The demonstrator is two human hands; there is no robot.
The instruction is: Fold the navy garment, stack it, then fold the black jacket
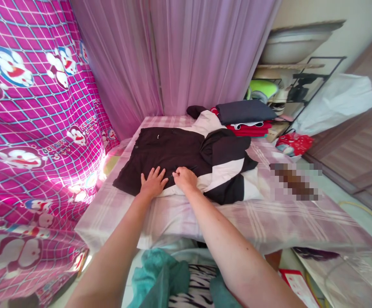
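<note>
A black and white jacket (pixel 176 149) lies spread on the table, its hem to the left and its hood and sleeves bunched to the right. My left hand (pixel 154 182) rests flat on the black body near the front side, fingers spread. Just right of it, my right hand (pixel 185 179) is closed in a pinch at a pocket opening of the jacket. A small pale zipper pull shows at its fingertips, partly hidden by them. A similar pale tab (pixel 158 137) sits on the jacket's far side.
A checked cloth covers the table (pixel 179 222). Folded clothes (pixel 246 112) are stacked at its back right, near a rack (pixel 314 81) and a white bag (pixel 336 102). A blurred brown item (pixel 295 182) lies at the right. Purple curtains (pixel 186 55) and a pink printed cloth (pixel 45 128) hang around.
</note>
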